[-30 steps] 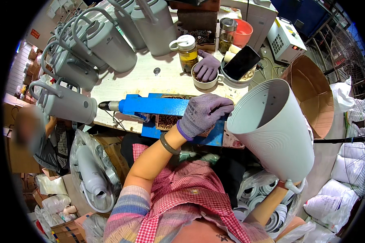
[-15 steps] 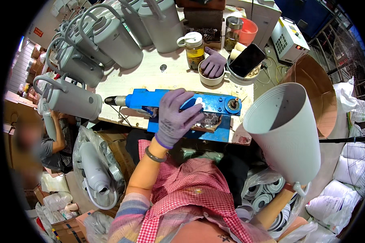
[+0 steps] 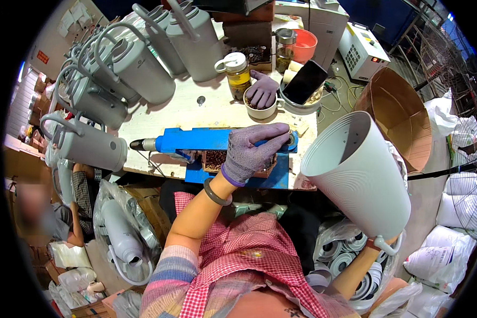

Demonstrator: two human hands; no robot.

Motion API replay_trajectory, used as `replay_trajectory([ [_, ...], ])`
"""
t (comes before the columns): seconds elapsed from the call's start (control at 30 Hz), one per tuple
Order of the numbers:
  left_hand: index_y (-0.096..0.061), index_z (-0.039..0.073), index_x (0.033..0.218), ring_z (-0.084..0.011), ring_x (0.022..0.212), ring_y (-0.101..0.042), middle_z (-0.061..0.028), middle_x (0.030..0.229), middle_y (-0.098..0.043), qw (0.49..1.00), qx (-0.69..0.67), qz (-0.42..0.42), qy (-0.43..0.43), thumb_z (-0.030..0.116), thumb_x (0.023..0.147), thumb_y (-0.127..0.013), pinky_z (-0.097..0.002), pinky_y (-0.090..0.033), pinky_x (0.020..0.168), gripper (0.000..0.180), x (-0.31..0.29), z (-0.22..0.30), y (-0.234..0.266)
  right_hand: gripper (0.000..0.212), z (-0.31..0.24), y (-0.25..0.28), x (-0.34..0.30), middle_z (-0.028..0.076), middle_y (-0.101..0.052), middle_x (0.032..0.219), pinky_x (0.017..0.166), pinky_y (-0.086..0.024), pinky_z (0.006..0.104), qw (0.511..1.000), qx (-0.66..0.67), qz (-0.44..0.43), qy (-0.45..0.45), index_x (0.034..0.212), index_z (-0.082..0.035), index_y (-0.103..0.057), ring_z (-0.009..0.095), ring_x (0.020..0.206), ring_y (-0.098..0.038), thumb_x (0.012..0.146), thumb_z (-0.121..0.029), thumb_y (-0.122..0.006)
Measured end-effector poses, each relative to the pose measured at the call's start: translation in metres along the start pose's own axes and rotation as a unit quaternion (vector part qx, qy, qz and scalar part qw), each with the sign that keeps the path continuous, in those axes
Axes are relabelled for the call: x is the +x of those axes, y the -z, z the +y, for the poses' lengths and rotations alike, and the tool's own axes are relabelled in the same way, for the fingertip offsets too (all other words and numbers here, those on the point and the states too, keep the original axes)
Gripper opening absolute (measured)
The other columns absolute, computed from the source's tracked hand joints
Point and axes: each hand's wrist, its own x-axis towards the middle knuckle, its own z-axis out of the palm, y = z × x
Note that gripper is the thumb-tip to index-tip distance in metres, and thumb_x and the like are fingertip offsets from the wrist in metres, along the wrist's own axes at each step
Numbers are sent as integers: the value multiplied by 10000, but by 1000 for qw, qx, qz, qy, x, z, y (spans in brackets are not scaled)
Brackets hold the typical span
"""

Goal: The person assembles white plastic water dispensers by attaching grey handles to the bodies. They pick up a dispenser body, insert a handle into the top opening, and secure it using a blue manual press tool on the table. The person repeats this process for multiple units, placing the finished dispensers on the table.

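Note:
My left hand (image 3: 252,151), in a purple-grey glove, reaches over the right part of a blue bench-mounted fixture (image 3: 196,140). Its fingertips come together at the round fitting (image 3: 290,142) on the fixture's right end; whatever they pinch is hidden. Beneath the blue arm sits a small tray of dark little parts (image 3: 215,159). On the right, my right hand (image 3: 375,244) supports a grey watering can body (image 3: 363,183) near its small loop. The body tilts with its wide open end toward the fixture. Most of the right hand's fingers are hidden behind the can.
Grey watering cans (image 3: 143,74) crowd the table's left. Behind the fixture are a cup with a spare glove (image 3: 262,93), a lidded jar (image 3: 236,77) and a phone (image 3: 306,82). A cardboard box (image 3: 400,119) stands right. Bagged round parts (image 3: 350,259) lie below. A co-worker (image 3: 63,212) is far left.
My left hand has slid right along the blue fixture to its end fitting, uncovering the tray's left part. My right hand still holds the can body. The whole view has shifted slightly.

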Motion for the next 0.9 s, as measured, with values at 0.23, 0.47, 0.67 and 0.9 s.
replay_trajectory([
  [0.23, -733, -7, 1039, -148, 939, -676, -118, 1066, -717, 999, -22, -14, 25, 36, 830, -742, -272, -544, 861, 214, 7, -7, -13, 519, -3, 7, 4, 143, -614, 1227, 896, -518, 371, 1000, 18, 6, -11, 1294, -41, -549, 246, 1037, -629, 1018, -451, -388],
  [0.47, -654, 15, 1204, -154, 1029, -628, -92, 1175, -600, 990, -108, -51, 73, 74, 812, -757, -292, -517, 900, 410, 12, -16, -9, 511, -7, -19, 28, 137, -610, 1249, 902, -519, 360, 996, -35, -78, 20, 1295, -43, -551, 242, 1049, -630, 1025, -441, -378],
  [0.67, -420, -28, 1431, -149, 1115, -567, -98, 1200, -600, 934, -306, -35, 183, 112, 937, -593, -290, -453, 990, 542, -25, 7, 11, 486, -3, -89, 62, 128, -613, 1232, 976, -461, 336, 961, -148, -208, 109, 1271, -16, -560, 206, 1127, -580, 1025, -391, -371],
  [0.9, -606, -40, 1177, -147, 830, -589, -96, 1044, -658, 957, -98, 151, 227, 263, 994, -523, -334, -494, 718, 363, -111, -32, 76, 524, 37, -231, -19, 114, -564, 1108, 925, -410, 316, 861, -237, -392, 222, 1206, -7, -516, 190, 1023, -530, 870, -406, -472],
])
